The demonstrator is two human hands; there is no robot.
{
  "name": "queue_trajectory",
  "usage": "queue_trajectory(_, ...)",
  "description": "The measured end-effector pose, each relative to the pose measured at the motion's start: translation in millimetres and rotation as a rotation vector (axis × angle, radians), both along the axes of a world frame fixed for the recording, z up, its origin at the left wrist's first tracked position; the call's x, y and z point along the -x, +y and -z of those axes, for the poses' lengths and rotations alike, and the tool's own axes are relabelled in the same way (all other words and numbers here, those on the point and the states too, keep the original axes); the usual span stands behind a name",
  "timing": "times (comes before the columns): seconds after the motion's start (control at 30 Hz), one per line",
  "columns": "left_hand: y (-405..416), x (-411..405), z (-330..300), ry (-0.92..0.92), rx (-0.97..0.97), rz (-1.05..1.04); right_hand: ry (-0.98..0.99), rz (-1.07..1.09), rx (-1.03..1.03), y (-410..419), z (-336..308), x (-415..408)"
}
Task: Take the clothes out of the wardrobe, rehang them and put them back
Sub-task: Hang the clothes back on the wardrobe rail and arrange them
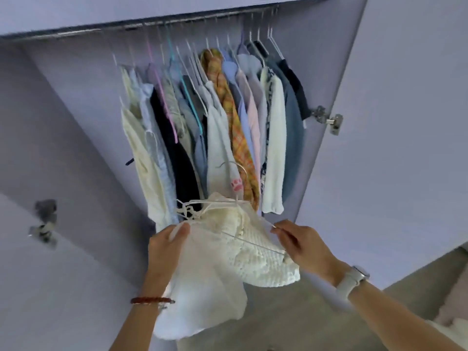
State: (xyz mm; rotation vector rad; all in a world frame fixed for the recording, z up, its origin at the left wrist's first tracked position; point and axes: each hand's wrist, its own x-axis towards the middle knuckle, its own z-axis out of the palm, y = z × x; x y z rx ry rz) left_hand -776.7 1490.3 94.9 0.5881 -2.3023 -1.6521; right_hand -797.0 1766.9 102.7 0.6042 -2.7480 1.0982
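A cream knitted garment (255, 252) with a sheer white skirt part (205, 287) hangs on a thin wire hanger (253, 243) in front of the open wardrobe. My left hand (164, 247) grips the garment and the hanger's left end. At the hanger's right end, my right hand (301, 247) pinches the wire and a thin strap. The hanger's hook (234, 166) points up toward the hanging clothes. Several garments (222, 122) hang on the wardrobe rail (141, 25): cream, navy, blue, orange plaid, pink and white ones.
The lilac wardrobe doors stand open on the left (50, 173) and on the right (405, 122), each with a metal hinge. Grey floor (291, 320) lies below. Something pale and fluffy (453, 317) sits at the lower right edge.
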Motion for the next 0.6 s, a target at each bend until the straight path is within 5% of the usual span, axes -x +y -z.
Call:
queue_trajectory(0.33, -89, 21, -46, 0.157, -0.125, -0.464, -0.350, -0.565, 0.049, -142, -63, 105)
queue_trajectory(0.6, -160, 90, -80, 0.201, -0.127, -0.793, -0.295, -0.623, 0.212, -256, -100, 135)
